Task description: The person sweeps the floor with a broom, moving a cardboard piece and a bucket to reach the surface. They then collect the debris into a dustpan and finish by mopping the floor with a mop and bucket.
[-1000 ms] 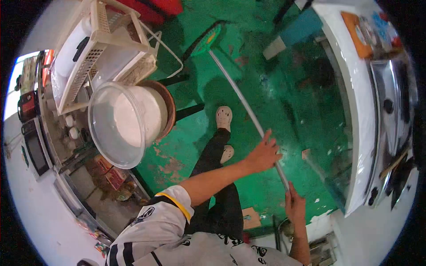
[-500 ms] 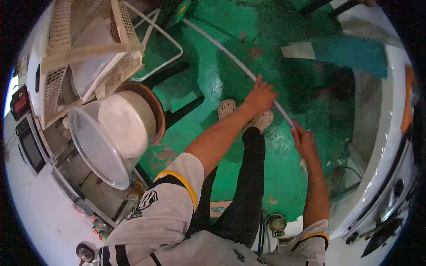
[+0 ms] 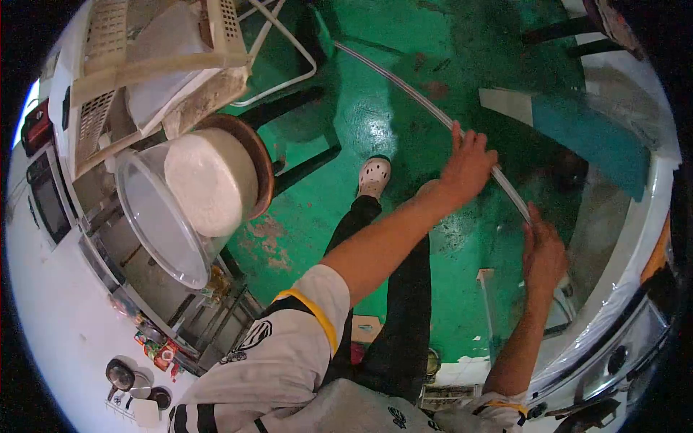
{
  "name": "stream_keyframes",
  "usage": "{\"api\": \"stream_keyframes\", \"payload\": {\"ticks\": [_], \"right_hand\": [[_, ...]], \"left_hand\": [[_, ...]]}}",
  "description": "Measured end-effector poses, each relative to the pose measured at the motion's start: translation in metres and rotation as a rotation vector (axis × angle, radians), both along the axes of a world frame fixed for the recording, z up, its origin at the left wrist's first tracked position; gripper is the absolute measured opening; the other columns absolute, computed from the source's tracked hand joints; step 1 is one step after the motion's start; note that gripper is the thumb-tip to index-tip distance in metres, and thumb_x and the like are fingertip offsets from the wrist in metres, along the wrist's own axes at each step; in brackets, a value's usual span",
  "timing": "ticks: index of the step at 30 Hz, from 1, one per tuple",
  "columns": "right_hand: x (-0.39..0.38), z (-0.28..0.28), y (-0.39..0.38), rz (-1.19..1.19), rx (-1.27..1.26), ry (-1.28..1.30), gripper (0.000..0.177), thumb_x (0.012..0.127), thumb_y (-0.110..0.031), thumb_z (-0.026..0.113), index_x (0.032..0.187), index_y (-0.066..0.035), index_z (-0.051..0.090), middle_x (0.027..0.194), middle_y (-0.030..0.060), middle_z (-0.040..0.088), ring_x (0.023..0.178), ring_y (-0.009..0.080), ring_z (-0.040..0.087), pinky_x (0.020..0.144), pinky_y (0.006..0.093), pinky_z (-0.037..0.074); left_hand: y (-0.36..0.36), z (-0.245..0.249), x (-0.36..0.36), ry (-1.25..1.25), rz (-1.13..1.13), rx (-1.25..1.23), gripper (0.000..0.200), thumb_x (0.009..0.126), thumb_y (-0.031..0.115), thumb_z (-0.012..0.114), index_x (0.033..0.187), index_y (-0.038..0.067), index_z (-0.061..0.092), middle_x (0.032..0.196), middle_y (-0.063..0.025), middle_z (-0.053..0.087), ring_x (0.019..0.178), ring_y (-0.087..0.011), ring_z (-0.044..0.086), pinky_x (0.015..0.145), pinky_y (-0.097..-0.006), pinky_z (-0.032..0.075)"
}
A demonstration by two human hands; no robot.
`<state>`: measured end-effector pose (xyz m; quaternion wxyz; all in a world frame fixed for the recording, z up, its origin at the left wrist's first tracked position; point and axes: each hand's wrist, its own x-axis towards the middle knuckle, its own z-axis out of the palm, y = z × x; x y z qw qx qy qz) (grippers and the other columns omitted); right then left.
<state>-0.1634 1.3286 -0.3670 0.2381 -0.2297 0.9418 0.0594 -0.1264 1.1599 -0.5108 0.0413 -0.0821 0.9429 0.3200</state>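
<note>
A long, thin silver broom handle (image 3: 408,89) slants across the view above the green floor. Its far end reaches the upper left, where a dark green head (image 3: 315,32) is only dimly visible beside the white metal frame. My left hand (image 3: 469,166) is closed around the handle's lower-middle part, over my shoes. Close to the handle's near end, my right hand (image 3: 545,249) grips it, further right and nearer to my body. My fingers partly hide the handle at both grips.
On the left are a cream plastic rack (image 3: 155,76), a large clear tub (image 3: 162,216) and a brown round-rimmed stool or basin (image 3: 263,169). A teal panel (image 3: 592,137) leans at right, near a plastic-covered white edge (image 3: 642,238). My pale clog (image 3: 375,173) stands on the green floor (image 3: 303,238).
Both hands have moved to the right with the broom handle, still gripping it. The handle's far end has shifted right in the view too, and the view itself has turned slightly.
</note>
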Motion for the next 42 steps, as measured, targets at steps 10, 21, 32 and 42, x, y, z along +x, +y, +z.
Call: {"api": "stream_keyframes", "payload": {"ticks": [10, 21, 32, 42], "right_hand": [[0.047, 0.053, 0.013, -0.242, -0.309, -0.107, 0.036, 0.084, -0.023, 0.059, 0.120, -0.022, 0.057, 0.076, 0.0133, 0.062, 0.065, 0.0295, 0.060, 0.058, 0.0402, 0.047], [0.080, 0.099, 0.046, -0.270, -0.141, -0.187, 0.034, 0.085, -0.013, 0.055, 0.119, -0.008, 0.057, 0.086, 0.0194, 0.064, 0.070, 0.0319, 0.062, 0.063, 0.0363, 0.047], [0.121, 0.109, 0.093, -0.128, 0.203, -0.428, 0.037, 0.086, -0.025, 0.055, 0.122, -0.019, 0.055, 0.097, 0.0181, 0.063, 0.071, 0.0346, 0.062, 0.063, 0.0422, 0.049], [0.107, 0.119, 0.111, -0.279, -0.203, -0.149, 0.039, 0.085, -0.018, 0.056, 0.123, -0.009, 0.052, 0.094, 0.0195, 0.063, 0.074, 0.0337, 0.062, 0.065, 0.0402, 0.049]], "left_hand": [[-0.001, 0.062, 0.020, 0.122, -0.096, 0.043, 0.014, 0.075, 0.018, 0.059, 0.082, 0.007, 0.063, 0.088, -0.0143, 0.049, 0.099, -0.0322, 0.048, 0.104, -0.0618, 0.015], [0.058, 0.088, 0.058, -0.012, -0.200, 0.067, 0.014, 0.075, 0.017, 0.054, 0.082, 0.007, 0.062, 0.088, -0.0145, 0.051, 0.100, -0.0326, 0.049, 0.104, -0.0630, 0.015], [0.115, 0.099, 0.156, -0.226, -0.153, 0.166, 0.018, 0.077, 0.016, 0.054, 0.091, 0.006, 0.059, 0.091, -0.0160, 0.050, 0.100, -0.0335, 0.047, 0.102, -0.0640, 0.018], [0.107, 0.123, 0.066, 0.011, -0.285, 0.062, 0.014, 0.075, 0.015, 0.054, 0.084, 0.006, 0.059, 0.092, -0.0148, 0.051, 0.102, -0.0311, 0.046, 0.105, -0.0599, 0.017]]}}
